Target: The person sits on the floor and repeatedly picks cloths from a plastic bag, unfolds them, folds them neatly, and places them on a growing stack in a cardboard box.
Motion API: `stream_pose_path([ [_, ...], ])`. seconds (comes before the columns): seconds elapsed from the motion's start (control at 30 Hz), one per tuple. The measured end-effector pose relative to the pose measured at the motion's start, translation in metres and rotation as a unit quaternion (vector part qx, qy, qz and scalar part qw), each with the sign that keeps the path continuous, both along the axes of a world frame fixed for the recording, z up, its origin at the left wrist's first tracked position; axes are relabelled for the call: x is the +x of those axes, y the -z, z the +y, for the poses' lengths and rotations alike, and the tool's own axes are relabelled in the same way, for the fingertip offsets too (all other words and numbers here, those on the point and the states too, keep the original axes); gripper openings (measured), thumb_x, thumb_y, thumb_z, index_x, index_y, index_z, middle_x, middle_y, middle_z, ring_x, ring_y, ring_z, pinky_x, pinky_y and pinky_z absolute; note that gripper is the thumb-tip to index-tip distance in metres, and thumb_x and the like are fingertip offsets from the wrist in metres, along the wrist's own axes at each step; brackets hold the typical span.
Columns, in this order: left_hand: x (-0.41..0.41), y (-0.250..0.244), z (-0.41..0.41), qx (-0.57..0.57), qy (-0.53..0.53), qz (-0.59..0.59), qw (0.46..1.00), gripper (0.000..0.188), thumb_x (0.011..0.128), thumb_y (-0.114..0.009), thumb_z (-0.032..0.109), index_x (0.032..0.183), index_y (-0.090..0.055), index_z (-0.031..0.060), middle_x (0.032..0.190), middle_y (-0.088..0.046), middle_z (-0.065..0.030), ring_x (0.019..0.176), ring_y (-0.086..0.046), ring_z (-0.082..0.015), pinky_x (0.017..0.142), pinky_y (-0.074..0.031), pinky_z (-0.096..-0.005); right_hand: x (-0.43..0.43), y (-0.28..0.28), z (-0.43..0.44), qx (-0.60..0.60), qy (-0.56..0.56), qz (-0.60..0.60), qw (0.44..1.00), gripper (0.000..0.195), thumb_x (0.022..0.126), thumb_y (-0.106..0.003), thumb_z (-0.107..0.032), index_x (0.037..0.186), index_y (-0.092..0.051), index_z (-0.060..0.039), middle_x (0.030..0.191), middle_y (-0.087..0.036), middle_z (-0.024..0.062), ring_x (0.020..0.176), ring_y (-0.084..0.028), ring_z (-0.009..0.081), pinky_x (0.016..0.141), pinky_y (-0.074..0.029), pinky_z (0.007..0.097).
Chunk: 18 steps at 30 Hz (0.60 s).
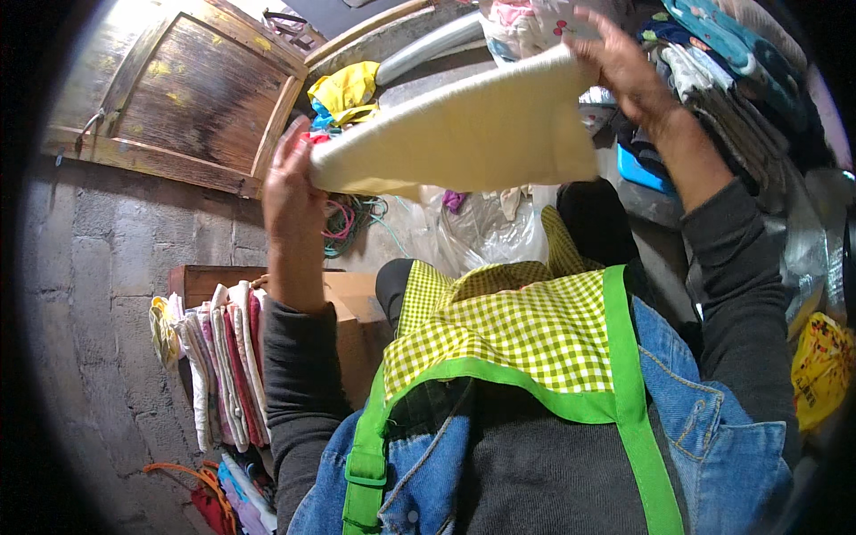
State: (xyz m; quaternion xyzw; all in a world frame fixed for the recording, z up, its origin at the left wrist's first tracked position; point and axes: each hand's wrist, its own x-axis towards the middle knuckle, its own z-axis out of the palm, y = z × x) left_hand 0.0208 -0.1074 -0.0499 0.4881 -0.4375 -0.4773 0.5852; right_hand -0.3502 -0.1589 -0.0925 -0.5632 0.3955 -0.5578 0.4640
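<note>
A pale cream cloth (461, 140) is stretched between my two hands, out in front of my lap. Its upper edge looks like a fold and is blurred. My left hand (291, 167) grips the cloth's left end, the fingertips partly hidden behind it. At the raised right end, my right hand (618, 70) has hold of the corner with some fingers spread. Below the cloth is my green-and-white checked apron (501, 328) with bright green edging. Clear plastic sheeting (498, 231) lies on the floor past my knees.
Folded cloths (231, 364) hang in a row by a cardboard box (358, 321) on the left. Stacked folded fabrics (709, 87) rise at the right. A wooden door (200, 93) stands against the block wall (134, 267). Tangled cords (354, 224) and a yellow cloth (348, 87) lie ahead.
</note>
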Motion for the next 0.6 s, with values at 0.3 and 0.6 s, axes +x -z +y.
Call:
stream_pose_path([
  [0.3, 0.013, -0.089, -0.002, -0.102, 0.005, -0.102, 0.99, 0.024, 0.086, -0.05, 0.008, 0.108, -0.053, -0.0027, 0.091, -0.059, -0.0095, 0.076, -0.058, -0.013, 0.066, -0.049, -0.0239, 0.019, -0.047, -0.031, -0.053, -0.059, 0.034, 0.996, 0.025, 0.083, -0.056, -0.009, 0.107, -0.054, -0.0009, 0.098, -0.057, 0.0054, 0.087, -0.053, 0.0113, 0.076, -0.043, 0.0233],
  [0.6, 0.041, -0.071, 0.006, -0.054, -0.045, -0.262, 0.963, 0.021, 0.084, -0.057, 0.012, 0.103, -0.055, 0.0051, 0.092, -0.059, -0.0034, 0.084, -0.054, -0.0102, 0.077, -0.043, -0.0259, 0.023, -0.043, -0.025, -0.107, -0.07, 0.152, 0.98, 0.029, 0.082, -0.061, -0.019, 0.105, -0.056, -0.0024, 0.096, -0.06, 0.0103, 0.088, -0.058, 0.0174, 0.078, -0.047, 0.0286],
])
